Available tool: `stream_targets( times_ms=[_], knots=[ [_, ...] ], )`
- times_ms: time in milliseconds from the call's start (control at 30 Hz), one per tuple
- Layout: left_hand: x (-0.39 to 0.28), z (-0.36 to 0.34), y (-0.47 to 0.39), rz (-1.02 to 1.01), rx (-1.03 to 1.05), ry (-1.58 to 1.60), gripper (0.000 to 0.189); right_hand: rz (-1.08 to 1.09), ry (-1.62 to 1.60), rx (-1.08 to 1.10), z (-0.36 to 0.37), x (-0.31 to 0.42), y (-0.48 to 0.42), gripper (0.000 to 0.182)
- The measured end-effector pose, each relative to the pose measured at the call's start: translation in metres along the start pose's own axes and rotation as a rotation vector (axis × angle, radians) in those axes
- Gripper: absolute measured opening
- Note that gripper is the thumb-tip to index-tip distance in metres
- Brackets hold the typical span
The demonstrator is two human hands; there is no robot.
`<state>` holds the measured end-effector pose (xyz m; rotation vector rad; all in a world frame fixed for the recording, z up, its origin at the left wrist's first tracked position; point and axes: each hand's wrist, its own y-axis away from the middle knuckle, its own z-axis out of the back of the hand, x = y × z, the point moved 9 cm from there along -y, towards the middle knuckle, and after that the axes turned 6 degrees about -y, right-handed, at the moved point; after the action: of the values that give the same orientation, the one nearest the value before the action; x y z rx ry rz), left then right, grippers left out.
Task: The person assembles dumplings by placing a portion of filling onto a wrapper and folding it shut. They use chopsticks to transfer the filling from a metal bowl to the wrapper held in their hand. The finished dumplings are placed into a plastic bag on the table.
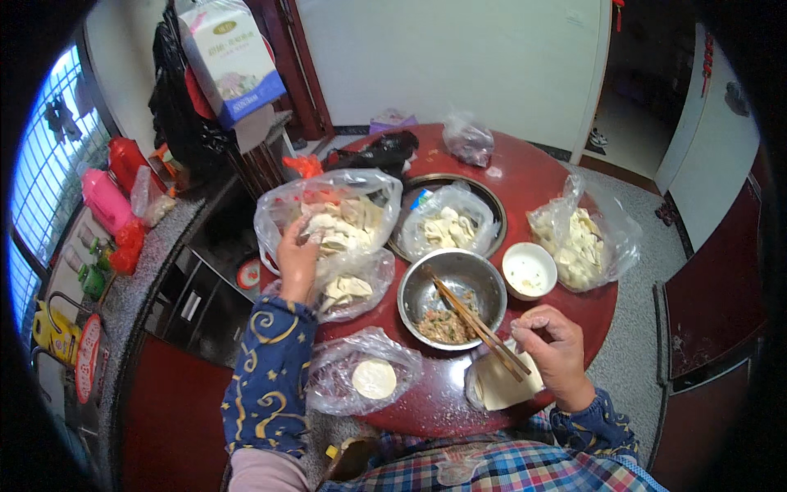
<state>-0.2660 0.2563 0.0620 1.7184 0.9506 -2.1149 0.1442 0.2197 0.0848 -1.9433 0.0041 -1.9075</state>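
My left hand (298, 261) reaches over the rim of a large clear plastic bag (387, 190) that holds folded dumplings (347, 224). Its fingers are at the nearest dumplings, and whether they grip one is hard to see. My right hand (556, 350) is raised near the table edge, thumb and forefinger pinched together with nothing visible between them. Beside it lies a stack of square dough wrappers (507, 390). Wooden chopsticks (467, 313) lean across the rim of a steel bowl (409, 307), which contains minced filling (446, 326). Right of that bowl stands a white bowl (529, 270) with whitish contents.
Round wrappers (374, 379) lie on a plastic bag at the front. More bagged dumplings sit on a round tray (501, 212), at the right (581, 243) and near my left wrist (347, 289). The red round table (541, 163) stands near a stone counter (178, 215).
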Motion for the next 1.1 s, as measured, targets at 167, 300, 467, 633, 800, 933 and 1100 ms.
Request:
stream_targets(
  times_ms=[167, 300, 467, 633, 800, 933, 1100],
  knots=[
    [-0.027, 0.016, 0.089, 0.094, 0.108, -0.076, 0.029, -0.017, -0.055, -0.032, 0.01, 0.005, 0.005, 0.008],
    [-0.032, 0.024, 0.158, 0.293, 0.257, -0.056, 0.023, 0.031, 0.008, 0.078, -0.018, 0.027, 0.022, 0.01],
    [-0.031, 0.012, 0.202, -0.129, 0.496, -0.462, 0.02, 0.192, 0.168, 0.202, -0.043, 0.048, 0.04, 0.013],
    [-0.007, -0.018, 0.224, -0.349, 0.664, -0.613, 0.026, 0.164, 0.062, 0.081, -0.028, 0.065, 0.046, 0.013],
    [0.01, -0.03, 0.221, -0.379, 0.681, -0.75, 0.031, 0.206, 0.071, -0.047, 0.002, 0.074, 0.041, 0.011],
    [0.028, -0.034, 0.219, -0.434, 0.693, -0.776, 0.033, 0.303, 0.204, -0.075, 0.014, 0.081, 0.034, 0.008],
    [0.029, -0.043, 0.208, -0.337, 0.768, -0.838, 0.037, 0.336, 0.263, 0.028, 0.003, 0.064, 0.022, 0.009]
  ],
)
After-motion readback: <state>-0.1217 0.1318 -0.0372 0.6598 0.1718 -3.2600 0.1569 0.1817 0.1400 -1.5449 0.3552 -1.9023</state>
